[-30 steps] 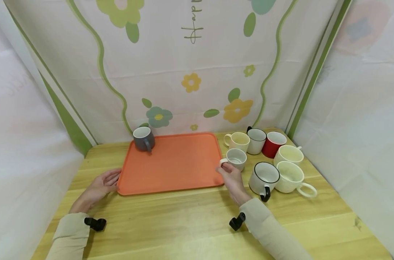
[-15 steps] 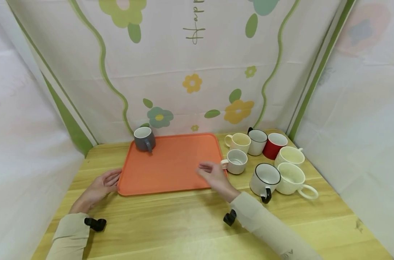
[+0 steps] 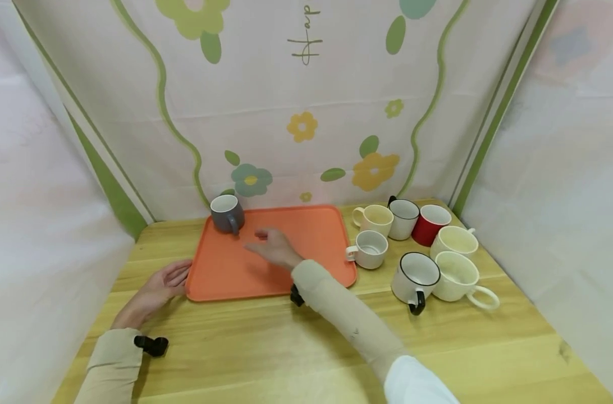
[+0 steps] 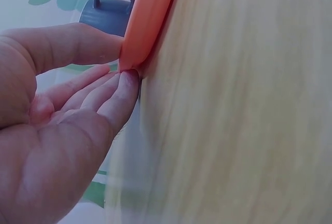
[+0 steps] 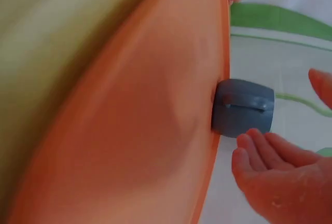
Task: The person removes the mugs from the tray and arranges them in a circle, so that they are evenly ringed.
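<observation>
An orange tray (image 3: 296, 235) lies on the wooden table, and a dark grey mug (image 3: 228, 214) stands upright at its far left corner, handle toward the front. My left hand (image 3: 160, 287) is at the tray's left edge; in the left wrist view its thumb and fingertips pinch the rim from two sides. Over the middle of the tray is my right hand (image 3: 273, 247), holding nothing, thumb apart from the fingers, pointing left below the grey mug. In the right wrist view the fingers (image 5: 259, 154) appear close in front of that mug (image 5: 243, 108).
Right of the tray stand a light grey mug (image 3: 370, 250), a pale yellow mug (image 3: 376, 221), two black-rimmed white mugs (image 3: 412, 280), a red mug (image 3: 428, 229) and two cream mugs (image 3: 450, 280). A flowered cloth (image 3: 266, 134) hangs behind the table.
My right hand has left the light grey mug's handle at the tray's right edge and swept left across the tray toward the dark grey mug. The left hand stays at the tray.
</observation>
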`<state>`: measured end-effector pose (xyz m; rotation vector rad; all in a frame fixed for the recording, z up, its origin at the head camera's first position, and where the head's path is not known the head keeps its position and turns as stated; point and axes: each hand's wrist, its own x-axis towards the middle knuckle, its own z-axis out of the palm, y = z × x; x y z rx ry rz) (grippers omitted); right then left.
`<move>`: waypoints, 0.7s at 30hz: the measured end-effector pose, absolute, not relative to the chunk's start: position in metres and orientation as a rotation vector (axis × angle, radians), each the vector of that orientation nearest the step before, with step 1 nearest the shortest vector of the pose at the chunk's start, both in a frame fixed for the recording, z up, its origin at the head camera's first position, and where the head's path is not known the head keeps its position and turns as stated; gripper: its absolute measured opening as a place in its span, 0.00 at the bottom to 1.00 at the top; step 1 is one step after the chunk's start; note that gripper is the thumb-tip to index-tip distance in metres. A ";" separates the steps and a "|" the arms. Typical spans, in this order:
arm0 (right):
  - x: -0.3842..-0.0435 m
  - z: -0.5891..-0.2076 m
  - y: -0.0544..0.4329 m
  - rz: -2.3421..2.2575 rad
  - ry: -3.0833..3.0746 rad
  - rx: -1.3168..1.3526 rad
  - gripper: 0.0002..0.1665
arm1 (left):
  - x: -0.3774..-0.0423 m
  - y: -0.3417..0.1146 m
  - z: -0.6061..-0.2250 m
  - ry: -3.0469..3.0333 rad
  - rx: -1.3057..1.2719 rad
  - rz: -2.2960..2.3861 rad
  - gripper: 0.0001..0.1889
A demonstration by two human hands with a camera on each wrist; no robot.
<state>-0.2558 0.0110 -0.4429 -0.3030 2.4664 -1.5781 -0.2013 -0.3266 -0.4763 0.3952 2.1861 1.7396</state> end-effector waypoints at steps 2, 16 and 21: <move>-0.268 -0.447 -0.003 -1.592 2.444 -0.331 0.44 | -0.199 -0.330 -0.474 2.189 0.385 1.741 0.43; -0.298 -0.447 -0.045 -1.592 2.406 -0.375 0.48 | -0.203 -0.328 -0.478 2.188 0.373 1.756 0.42; -0.297 -0.449 -0.053 -1.690 2.331 -0.279 0.38 | -0.203 -0.328 -0.477 2.213 0.352 1.722 0.42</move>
